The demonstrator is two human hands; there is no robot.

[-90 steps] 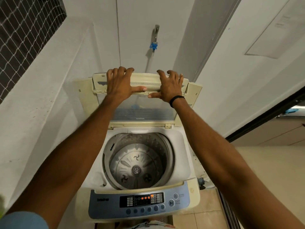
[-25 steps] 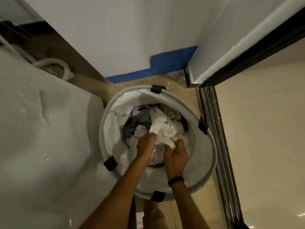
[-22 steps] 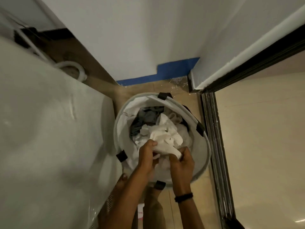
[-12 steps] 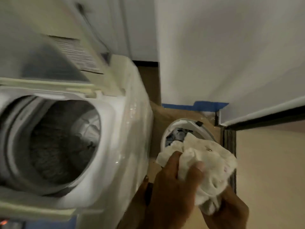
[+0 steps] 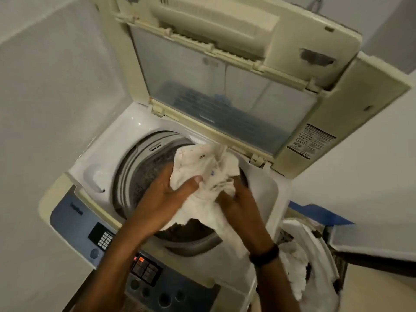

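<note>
White garment [image 5: 202, 170], soft, light, probably cotton, sits above the washer drum [image 5: 146, 174]. Left hand [image 5: 162, 199] and right hand [image 5: 238, 206] clamp curled fingers on its bunched middle. Laundry basket [image 5: 324, 246] stands at 4 o'clock.

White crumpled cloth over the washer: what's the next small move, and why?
Probably let go so it drops in: the left hand and right hand hold the white crumpled cloth above the grey metal drum, with the cream plastic lid raised.
</note>
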